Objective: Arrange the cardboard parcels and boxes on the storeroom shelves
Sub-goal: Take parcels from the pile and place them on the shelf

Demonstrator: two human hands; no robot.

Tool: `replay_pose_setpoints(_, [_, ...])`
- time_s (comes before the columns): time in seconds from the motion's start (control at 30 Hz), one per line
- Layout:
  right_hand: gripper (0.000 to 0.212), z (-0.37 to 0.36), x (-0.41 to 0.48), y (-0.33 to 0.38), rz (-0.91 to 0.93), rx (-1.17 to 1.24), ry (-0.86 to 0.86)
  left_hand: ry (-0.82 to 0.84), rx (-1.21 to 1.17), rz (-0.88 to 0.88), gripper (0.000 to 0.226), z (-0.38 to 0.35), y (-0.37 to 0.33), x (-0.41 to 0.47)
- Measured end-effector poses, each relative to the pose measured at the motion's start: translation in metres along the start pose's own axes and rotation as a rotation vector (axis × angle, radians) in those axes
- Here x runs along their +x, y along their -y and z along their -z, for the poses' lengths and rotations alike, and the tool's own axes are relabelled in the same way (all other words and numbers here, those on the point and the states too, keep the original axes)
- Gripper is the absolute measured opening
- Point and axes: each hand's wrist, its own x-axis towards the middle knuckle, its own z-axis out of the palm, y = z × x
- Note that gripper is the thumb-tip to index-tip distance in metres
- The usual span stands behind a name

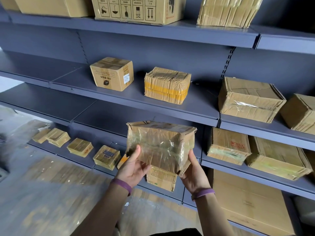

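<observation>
I hold a crumpled cardboard parcel (161, 143) wrapped in clear tape in front of the grey shelves, below the middle shelf (129, 101). My left hand (133, 166) grips its lower left corner, thumb on the front face. My right hand (194, 172) grips its lower right corner from beneath. On the middle shelf stand a small printed box (111, 74) and a parcel with yellow tape (167, 85), with bare shelf between and in front of them.
More parcels (248, 99) sit at the right of the middle shelf and on the shelf below (228, 145). Several small parcels (80, 147) line the bottom shelf at left. Large boxes (136, 9) fill the top shelf. A big carton (247, 201) stands low right.
</observation>
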Motion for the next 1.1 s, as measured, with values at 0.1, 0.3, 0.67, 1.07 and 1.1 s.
replay_pose_setpoints(0.1, [0.076,0.003,-0.001,0.0,0.011,0.048,0.07,0.005,-0.025,-0.004,0.062,0.0,-0.004,0.0])
replay_pose_setpoints(0.3, [0.036,-0.01,-0.003,-0.012,0.108,0.081,-0.053,0.064,-0.077,-0.031,0.049,-0.014,0.001,-0.005])
replay_pose_setpoints(0.67, [0.045,-0.025,-0.005,-0.023,0.241,-0.095,-0.14,0.155,0.078,-0.081,0.07,-0.023,0.015,-0.007])
replay_pose_setpoints(1.07, [0.044,-0.018,-0.006,-0.016,0.095,-0.139,-0.17,0.098,-0.012,-0.053,0.029,-0.005,-0.003,-0.019])
replay_pose_setpoints(1.1, [0.054,-0.016,-0.004,-0.017,0.089,-0.17,-0.188,0.095,-0.021,-0.048,0.029,-0.005,-0.003,-0.02])
